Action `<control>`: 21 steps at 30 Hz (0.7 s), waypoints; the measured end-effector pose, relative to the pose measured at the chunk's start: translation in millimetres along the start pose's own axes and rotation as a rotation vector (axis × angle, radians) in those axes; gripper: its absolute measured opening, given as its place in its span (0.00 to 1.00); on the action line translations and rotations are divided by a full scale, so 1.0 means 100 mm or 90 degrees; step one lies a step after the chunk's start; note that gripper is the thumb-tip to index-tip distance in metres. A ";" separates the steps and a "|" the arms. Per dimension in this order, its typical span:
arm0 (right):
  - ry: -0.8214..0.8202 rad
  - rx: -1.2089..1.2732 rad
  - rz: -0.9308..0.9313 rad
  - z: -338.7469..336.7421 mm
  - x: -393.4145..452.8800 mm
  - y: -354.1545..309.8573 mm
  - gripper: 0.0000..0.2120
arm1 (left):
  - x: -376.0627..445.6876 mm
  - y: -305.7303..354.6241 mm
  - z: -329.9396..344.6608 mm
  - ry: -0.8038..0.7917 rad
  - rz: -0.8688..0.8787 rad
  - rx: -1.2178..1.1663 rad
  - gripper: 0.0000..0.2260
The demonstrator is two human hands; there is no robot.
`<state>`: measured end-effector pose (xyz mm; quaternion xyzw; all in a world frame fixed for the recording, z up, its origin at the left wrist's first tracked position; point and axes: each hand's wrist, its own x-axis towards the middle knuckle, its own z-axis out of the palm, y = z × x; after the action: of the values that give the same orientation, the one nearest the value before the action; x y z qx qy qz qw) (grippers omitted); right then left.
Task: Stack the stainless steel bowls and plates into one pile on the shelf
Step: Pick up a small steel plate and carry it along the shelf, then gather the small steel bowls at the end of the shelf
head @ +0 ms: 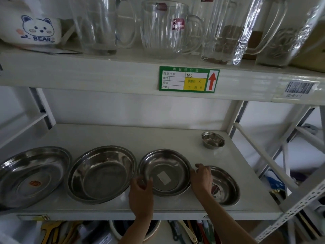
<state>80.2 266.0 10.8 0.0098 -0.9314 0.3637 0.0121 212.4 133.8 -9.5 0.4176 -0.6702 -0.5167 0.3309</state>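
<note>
While both hands hold one steel plate with a white sticker [165, 172] by its rim, the left hand [141, 188] pinches the near left edge and the right hand [202, 176] grips the right edge. It sits on the shelf [123, 136] between a bigger steel plate [102, 173] and a steel bowl [226, 185]. A wide steel plate [31, 175] lies far left, and a tiny steel bowl [213, 140] sits at the back right.

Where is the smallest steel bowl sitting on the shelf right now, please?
The smallest steel bowl stands alone at the back right of the lower shelf, behind the right-hand bowl that the right hand reaches across.
</note>
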 end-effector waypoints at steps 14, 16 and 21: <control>-0.003 0.158 0.039 -0.64 1.12 0.27 0.12 | 0.22 0.59 0.66 -0.309 0.030 -0.054 0.09; -0.015 0.165 0.069 -0.69 1.30 0.35 0.09 | 0.25 0.67 0.72 -0.320 0.023 -0.051 0.10; -0.092 0.215 0.160 -0.78 1.65 0.47 0.07 | 0.32 0.84 0.88 -0.355 0.027 -0.067 0.13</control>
<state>-84.3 351.8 41.9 -0.0786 -0.8494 0.5118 -0.1021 103.4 151.5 50.8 0.2278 -0.7162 -0.6385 0.1655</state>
